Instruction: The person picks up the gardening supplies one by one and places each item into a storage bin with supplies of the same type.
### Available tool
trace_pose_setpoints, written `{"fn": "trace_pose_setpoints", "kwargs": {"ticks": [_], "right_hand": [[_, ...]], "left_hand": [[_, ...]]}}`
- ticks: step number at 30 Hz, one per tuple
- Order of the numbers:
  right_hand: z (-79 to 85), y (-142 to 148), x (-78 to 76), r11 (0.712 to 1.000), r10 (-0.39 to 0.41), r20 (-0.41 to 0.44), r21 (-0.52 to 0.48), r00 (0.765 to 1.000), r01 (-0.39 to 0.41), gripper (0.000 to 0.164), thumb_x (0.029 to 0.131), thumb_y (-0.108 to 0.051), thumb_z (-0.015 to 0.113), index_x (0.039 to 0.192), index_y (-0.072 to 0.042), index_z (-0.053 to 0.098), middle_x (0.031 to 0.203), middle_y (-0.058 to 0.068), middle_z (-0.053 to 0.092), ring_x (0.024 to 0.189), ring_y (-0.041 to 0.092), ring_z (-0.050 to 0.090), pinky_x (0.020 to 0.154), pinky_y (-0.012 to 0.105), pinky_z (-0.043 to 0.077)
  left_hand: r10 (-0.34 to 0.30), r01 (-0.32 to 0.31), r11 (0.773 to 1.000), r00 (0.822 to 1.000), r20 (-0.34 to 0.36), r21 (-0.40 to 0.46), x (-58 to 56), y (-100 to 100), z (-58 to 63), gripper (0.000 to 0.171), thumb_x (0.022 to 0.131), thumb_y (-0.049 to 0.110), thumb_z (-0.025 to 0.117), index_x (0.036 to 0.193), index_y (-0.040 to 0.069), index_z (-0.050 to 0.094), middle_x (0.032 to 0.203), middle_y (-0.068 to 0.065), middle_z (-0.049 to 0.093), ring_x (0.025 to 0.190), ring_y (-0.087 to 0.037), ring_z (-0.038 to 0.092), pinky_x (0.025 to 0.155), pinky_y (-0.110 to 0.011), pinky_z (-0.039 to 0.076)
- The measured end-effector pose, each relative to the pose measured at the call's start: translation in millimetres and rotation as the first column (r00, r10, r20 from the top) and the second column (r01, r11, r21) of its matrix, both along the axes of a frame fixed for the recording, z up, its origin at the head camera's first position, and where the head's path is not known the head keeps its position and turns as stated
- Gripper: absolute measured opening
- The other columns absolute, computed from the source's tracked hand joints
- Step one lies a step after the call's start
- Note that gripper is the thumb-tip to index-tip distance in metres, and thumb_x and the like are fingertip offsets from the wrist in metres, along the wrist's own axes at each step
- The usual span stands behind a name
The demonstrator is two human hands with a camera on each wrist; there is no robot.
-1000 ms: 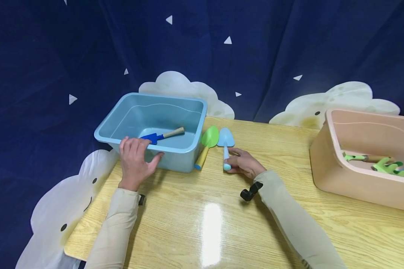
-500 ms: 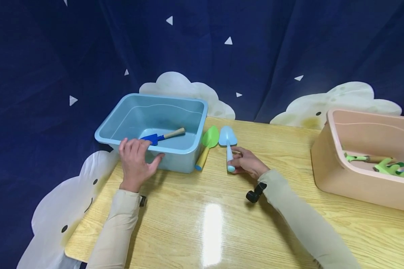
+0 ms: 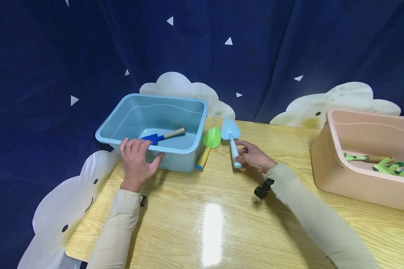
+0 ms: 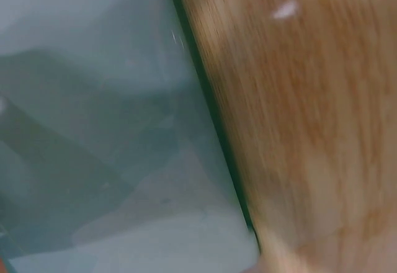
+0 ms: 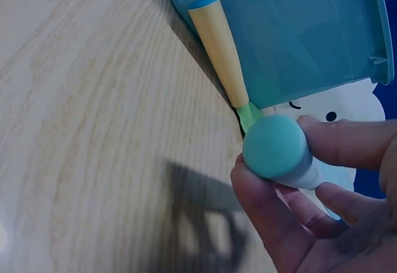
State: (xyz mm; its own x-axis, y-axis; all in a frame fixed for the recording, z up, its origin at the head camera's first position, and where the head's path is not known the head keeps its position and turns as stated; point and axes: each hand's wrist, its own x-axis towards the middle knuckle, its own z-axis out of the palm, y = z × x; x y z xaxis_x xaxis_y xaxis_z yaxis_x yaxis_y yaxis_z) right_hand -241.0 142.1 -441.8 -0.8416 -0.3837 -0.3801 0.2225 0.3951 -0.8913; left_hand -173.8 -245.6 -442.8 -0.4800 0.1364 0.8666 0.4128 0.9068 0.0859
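Note:
My right hand (image 3: 255,157) pinches the handle end of a light blue toy shovel (image 3: 230,129), whose blade points toward the curtain. In the right wrist view the shovel's rounded turquoise handle end (image 5: 273,146) sits between thumb and fingers. Just left of it a green toy shovel (image 3: 211,138) with a yellow handle leans near a light blue plastic bin (image 3: 175,160). My left hand (image 3: 135,160) grips that bin's front rim, fingers over the edge and thumb against the outside. Inside the bin lies a dark blue trowel (image 3: 173,132) with a wooden handle. Only the bin's wall (image 4: 118,130) and tabletop fill the left wrist view.
At the right stands a pink bin (image 3: 360,183) holding green garden toys (image 3: 385,167), one with a wooden handle. Both bins rest on a wood-grain table (image 3: 175,224). Behind hangs a dark blue curtain (image 3: 202,45) with white clouds and triangles.
My right hand has shifted right and slightly away from me, carrying the light blue shovel apart from the green one. The left hand stays at the bin's rim.

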Motion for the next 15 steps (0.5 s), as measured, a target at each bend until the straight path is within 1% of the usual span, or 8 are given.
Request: {"fn": "trace_pose_setpoints", "kwargs": {"ticks": [3, 8, 12, 15], "right_hand": [[6.0, 5, -1.0, 1.000, 0.018, -0.015, 0.025, 1.000, -0.017, 0.078, 0.093, -0.003, 0.062, 0.158, -0.016, 0.023, 0.133, 0.025, 0.050, 0.088, 0.018, 0.065, 0.084, 0.047, 0.059], [18.6, 8, -3.7, 0.999, 0.019, -0.028, 0.048, 0.999, -0.017, 0.078, 0.092, -0.003, 0.061, 0.158, -0.017, 0.022, 0.136, 0.024, 0.047, 0.095, 0.023, 0.064, 0.086, 0.048, 0.057], [30.9, 9, -7.1, 0.998, 0.016, -0.046, 0.065, 0.999, -0.013, 0.078, 0.092, -0.001, 0.060, 0.158, -0.017, 0.022, 0.136, 0.023, 0.046, 0.098, 0.024, 0.063, 0.087, 0.047, 0.058], [43.2, 10, -11.3, 0.997, 0.014, -0.075, 0.077, 0.997, -0.008, 0.079, 0.092, 0.001, 0.061, 0.158, -0.017, 0.023, 0.134, 0.023, 0.047, 0.097, 0.023, 0.065, 0.083, 0.042, 0.059]], "left_hand": [[-0.002, 0.002, 1.000, 1.000, -0.001, 0.002, -0.7, 1, -1.0, 0.053, 0.078, 0.048, 0.072, 0.101, 0.001, 0.061, 0.092, -0.016, 0.059, 0.095, -0.037, 0.050, 0.105, -0.059, 0.029], [-0.010, 0.010, 1.000, 1.000, -0.004, 0.013, -2.5, 3, -1.5, 0.053, 0.079, 0.047, 0.072, 0.102, 0.001, 0.062, 0.093, -0.016, 0.060, 0.096, -0.038, 0.050, 0.105, -0.060, 0.029], [-0.014, 0.014, 0.999, 1.000, 0.000, 0.029, -2.3, 2, -1.7, 0.052, 0.079, 0.046, 0.072, 0.101, 0.001, 0.062, 0.094, -0.017, 0.061, 0.097, -0.038, 0.050, 0.106, -0.061, 0.028], [-0.021, 0.021, 0.999, 1.000, -0.002, 0.042, -2.0, 3, -2.2, 0.051, 0.078, 0.046, 0.072, 0.100, 0.001, 0.062, 0.094, -0.017, 0.061, 0.097, -0.038, 0.050, 0.105, -0.062, 0.028]]}}
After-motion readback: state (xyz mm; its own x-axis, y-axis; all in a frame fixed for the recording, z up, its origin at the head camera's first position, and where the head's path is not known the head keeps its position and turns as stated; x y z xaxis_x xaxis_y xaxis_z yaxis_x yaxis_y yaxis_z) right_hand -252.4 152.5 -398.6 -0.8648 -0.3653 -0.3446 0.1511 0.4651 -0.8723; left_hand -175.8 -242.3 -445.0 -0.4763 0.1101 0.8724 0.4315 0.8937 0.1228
